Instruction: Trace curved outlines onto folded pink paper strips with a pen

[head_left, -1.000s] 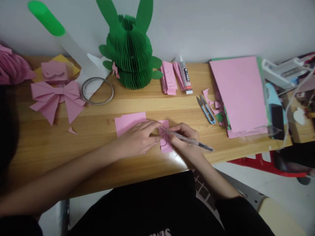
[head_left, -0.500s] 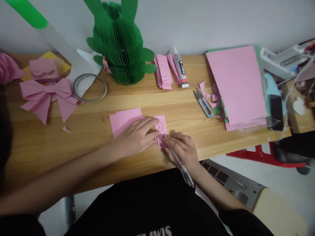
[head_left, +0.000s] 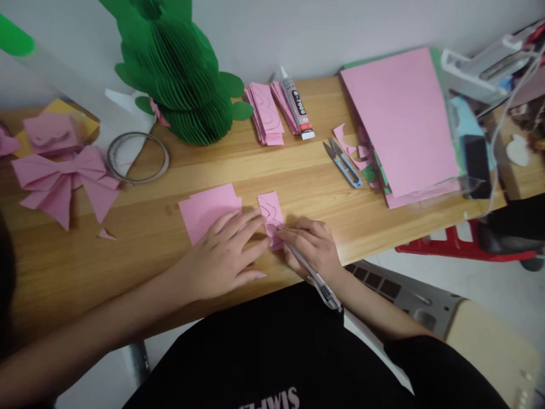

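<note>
A small pink paper strip (head_left: 269, 208) with dark curved lines drawn on it lies on the table in front of me. My right hand (head_left: 313, 247) is closed around a clear pen (head_left: 313, 275), its tip at the lower part of the strip. My left hand (head_left: 230, 250) lies with fingers spread, fingertips at the strip's left edge. Under and beyond its fingers sit some larger pink paper pieces (head_left: 208, 207), partly covered by the hand.
Behind stand a green honeycomb paper figure (head_left: 183, 79), drawn-on pink strips (head_left: 264, 113) and a glue tube (head_left: 298, 108). Thread snips (head_left: 344, 165) lie near pink sheets (head_left: 400, 125). At left are a tape roll (head_left: 138, 158) and a pink paper bow (head_left: 68, 179).
My left hand's fingers have spread and drawn back from the top of the strip to its left edge. The pen stays at the strip. The whole view has shifted slightly.
</note>
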Motion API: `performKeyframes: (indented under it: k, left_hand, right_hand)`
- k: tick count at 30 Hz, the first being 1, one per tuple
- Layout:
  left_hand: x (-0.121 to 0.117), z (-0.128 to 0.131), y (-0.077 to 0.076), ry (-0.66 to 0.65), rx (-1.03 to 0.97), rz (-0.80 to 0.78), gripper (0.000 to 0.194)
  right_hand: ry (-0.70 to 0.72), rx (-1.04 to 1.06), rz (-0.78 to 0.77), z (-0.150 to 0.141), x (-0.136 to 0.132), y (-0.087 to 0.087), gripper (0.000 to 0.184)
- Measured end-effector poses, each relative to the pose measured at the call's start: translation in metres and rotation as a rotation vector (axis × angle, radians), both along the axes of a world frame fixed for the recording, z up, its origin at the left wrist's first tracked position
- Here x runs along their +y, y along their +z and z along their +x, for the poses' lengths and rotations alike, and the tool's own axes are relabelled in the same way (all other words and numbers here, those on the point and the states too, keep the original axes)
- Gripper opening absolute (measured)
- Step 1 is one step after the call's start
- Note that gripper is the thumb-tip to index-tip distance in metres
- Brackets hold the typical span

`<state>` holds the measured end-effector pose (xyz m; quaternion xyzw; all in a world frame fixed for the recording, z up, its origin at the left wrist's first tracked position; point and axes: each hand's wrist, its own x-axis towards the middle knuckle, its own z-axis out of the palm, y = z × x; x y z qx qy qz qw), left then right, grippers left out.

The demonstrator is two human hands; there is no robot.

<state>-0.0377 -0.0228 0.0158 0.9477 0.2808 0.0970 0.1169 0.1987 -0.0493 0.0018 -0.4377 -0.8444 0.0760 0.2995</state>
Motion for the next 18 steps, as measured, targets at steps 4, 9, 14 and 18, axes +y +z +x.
performKeyframes:
  k: [4,9,14,18]
  left_hand:
    - [-0.005,-0.005,-0.008,-0.041,0.008,-0.059,0.056]
    - [-0.006,-0.008,-0.015,-0.005,0.019,-0.154,0.057]
    - [-0.005,-0.01,-0.018,-0.004,-0.019,-0.177,0.057]
    - [-0.005,-0.009,-0.019,0.003,-0.047,-0.162,0.054]
  right_hand:
    - [-0.005,-0.016,-0.008,0.0,0.0,0.0,0.018]
    - [0.001,-0.011,-0.005,0.001,0.001,-0.001,0.019]
    - [0.007,0.007,-0.003,0.001,0.002,0.0,0.022]
    - [0.003,0.033,-0.013,0.001,0.007,0.001,0.029]
